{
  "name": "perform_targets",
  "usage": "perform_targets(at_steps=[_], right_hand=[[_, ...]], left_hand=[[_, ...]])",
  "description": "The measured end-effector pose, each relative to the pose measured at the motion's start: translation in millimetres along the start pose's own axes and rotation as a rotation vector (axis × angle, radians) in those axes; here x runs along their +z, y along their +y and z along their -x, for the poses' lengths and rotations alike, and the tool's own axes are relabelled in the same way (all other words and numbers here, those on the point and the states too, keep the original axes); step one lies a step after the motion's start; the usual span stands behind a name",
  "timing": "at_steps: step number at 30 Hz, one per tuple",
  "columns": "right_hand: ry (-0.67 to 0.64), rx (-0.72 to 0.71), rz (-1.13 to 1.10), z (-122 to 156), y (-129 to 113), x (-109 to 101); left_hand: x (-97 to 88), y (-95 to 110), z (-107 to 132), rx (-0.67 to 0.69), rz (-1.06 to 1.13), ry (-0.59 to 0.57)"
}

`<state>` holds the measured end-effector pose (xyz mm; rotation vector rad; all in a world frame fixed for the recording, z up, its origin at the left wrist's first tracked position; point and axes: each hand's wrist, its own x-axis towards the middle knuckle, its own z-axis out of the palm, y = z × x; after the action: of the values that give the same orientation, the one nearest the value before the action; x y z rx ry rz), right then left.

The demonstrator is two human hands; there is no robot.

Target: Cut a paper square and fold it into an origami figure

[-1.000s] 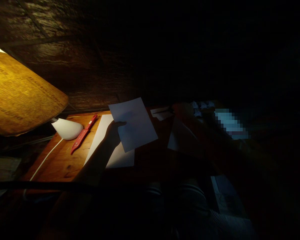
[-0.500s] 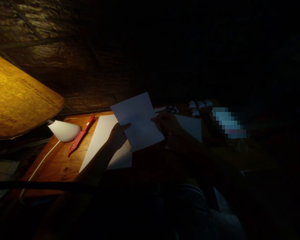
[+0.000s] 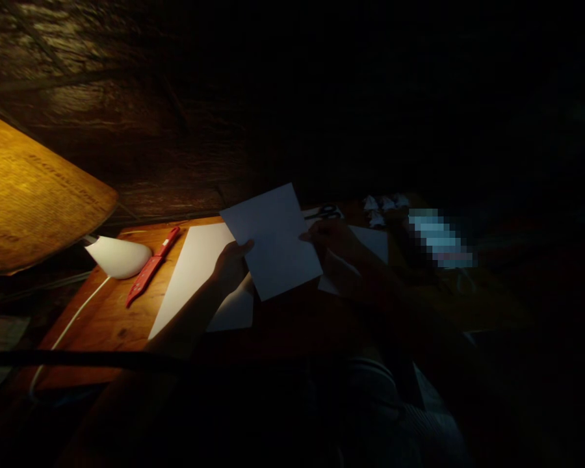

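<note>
A white sheet of paper (image 3: 277, 244) is held up, tilted, above the table. My left hand (image 3: 233, 263) grips its left edge, thumb lying on the near face. At the right edge, my right hand (image 3: 329, 237) pinches the paper between thumb and fingers. Below my left forearm lies another white sheet (image 3: 188, 276), partly lit by the lamp. More white paper (image 3: 373, 242) lies behind and under my right hand, mostly hidden by it. Black-handled scissors (image 3: 327, 212) rest just beyond my right hand.
A lamp with a yellow shade (image 3: 39, 195) and white base (image 3: 121, 255) stands at the left, its white cord (image 3: 75, 318) trailing off the wooden table (image 3: 97, 325). Beside it lies a red knife (image 3: 151, 270). Several small folded paper pieces (image 3: 377, 211) sit at the back right, near a blurred-out object (image 3: 441, 237).
The view has shifted slightly, moving the table things a little left. The held sheet stays between both hands, slightly lower and nearer the right of the scene. More paper shows below my right hand.
</note>
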<state>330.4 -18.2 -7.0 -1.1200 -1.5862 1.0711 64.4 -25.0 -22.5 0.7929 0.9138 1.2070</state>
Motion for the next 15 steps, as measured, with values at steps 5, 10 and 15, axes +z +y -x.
perform_targets(at_steps=[5,10,15], right_hand=[[-0.075,-0.057,0.070,-1.6,3.8,-6.8],[-0.039,-0.064,0.181,-4.2,8.5,-20.8],[0.168,0.048,0.612,-5.0,12.5,-56.4]], left_hand=[[0.0,-0.3,-0.3,-0.013,-0.033,-0.011],[-1.3,-0.8,-0.3,-0.033,-0.038,-0.029],[-6.8,-1.0,-6.4,-0.004,-0.012,0.008]])
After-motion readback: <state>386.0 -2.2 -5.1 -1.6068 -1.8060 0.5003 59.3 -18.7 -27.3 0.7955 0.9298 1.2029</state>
